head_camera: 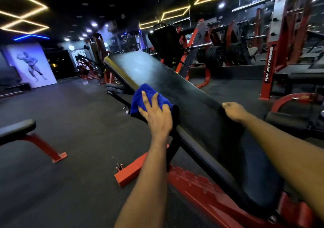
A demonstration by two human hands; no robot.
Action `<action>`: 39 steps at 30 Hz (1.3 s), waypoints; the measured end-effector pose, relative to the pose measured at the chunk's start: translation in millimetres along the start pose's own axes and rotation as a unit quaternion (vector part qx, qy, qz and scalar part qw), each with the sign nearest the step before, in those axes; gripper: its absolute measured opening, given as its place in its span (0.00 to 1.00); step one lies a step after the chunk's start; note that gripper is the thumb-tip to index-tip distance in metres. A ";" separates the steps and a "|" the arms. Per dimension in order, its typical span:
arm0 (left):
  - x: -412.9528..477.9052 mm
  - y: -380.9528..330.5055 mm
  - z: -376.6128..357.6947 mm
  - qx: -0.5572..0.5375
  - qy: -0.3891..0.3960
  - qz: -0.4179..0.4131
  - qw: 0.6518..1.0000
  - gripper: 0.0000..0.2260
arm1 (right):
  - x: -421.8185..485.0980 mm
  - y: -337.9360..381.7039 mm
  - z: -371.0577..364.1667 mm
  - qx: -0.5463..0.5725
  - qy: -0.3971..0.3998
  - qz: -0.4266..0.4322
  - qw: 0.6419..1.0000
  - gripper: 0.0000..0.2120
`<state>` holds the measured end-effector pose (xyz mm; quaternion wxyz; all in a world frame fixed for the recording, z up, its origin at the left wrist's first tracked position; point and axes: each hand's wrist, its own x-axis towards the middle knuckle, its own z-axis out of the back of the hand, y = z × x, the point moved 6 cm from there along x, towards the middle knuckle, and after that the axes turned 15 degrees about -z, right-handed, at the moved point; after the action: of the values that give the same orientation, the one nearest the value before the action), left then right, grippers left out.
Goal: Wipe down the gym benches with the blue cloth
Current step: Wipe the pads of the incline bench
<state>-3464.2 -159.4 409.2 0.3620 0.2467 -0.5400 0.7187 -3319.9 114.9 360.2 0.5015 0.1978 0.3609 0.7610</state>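
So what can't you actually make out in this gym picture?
Head view, the only one:
1. Right hand: its fingertips lie against the far edge of the bench pad, so a grip cannot be told.
2. Blue cloth: partly covered by the left hand; its underside is hidden.
3. The bench's red frame: cut off by the bottom edge.
4. Far machines: dark and blurred, details unreadable.
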 end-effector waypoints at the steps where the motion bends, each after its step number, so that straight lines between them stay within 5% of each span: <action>1: 0.9 1.1 -0.3 -0.004 -0.018 0.004 1.000 0.24 | 2.0 -1.6 0.5 0.000 0.000 0.004 1.000 0.19; 5: -76.0 -29.6 -11.7 -0.059 -0.067 -0.033 0.995 0.27 | 1.9 -4.7 2.2 0.004 -0.001 0.026 1.000 0.18; 9: -177.9 -78.4 -28.0 -0.057 -0.012 -0.074 0.996 0.29 | -0.6 -24.4 12.6 -0.003 -0.023 0.003 1.000 0.19; 16: -130.3 -64.8 -23.6 -0.006 -0.021 -0.038 0.999 0.27 | -19.6 -124.4 47.4 -0.075 -0.064 -0.126 0.987 0.23; 20: -175.9 -82.0 -30.7 -0.034 -0.021 -0.033 0.999 0.26 | -40.0 -157.7 29.1 -0.012 -0.018 -0.119 0.993 0.21; 25: -289.8 -134.3 -44.6 -0.028 0.105 -0.130 0.986 0.30 | -55.5 -166.4 28.6 0.038 -0.011 -0.085 0.996 0.22; 39: -261.3 -112.4 -47.2 -0.056 0.048 -0.102 0.992 0.23 | -55.4 -167.3 29.7 0.069 -0.003 -0.062 0.996 0.20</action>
<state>-3213.1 -163.2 267.6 0.4721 0.2454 -0.5333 0.6576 -3173.2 114.6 258.1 0.5337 0.2114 0.4228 0.7013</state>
